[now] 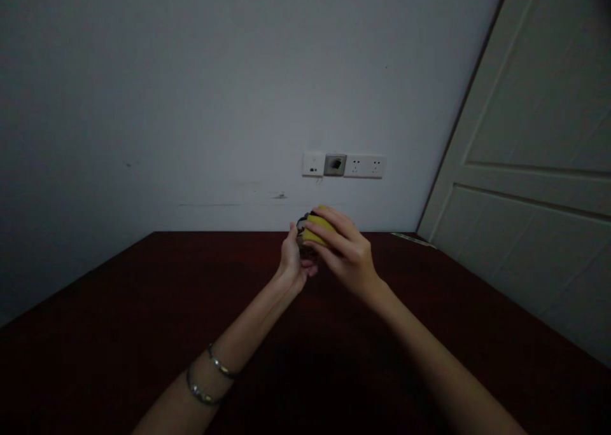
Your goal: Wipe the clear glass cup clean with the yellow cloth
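Note:
Both my hands meet over the dark red surface, in front of the wall. My right hand [352, 252] has its fingers closed over a yellow, sponge-like piece [319, 231]. Against its left side is a small dark-and-grey object [301, 230], whose kind I cannot make out. My left hand [292, 254] cups this object from the left and below, with the thumb up and the fingers curled under. The yellow piece touches the object or lies right beside it. Most of the object is hidden by my fingers. Two silvery bangles [220, 362] circle my left forearm.
A dark red tabletop-like surface [143, 295] reaches back to a pale wall [214, 91]. Wall sockets [365, 166] and a grey outlet plate [335, 165] sit above its back edge. A white panelled door [534, 168] stands at the right. A thin pale strip [413, 239] lies at the back right.

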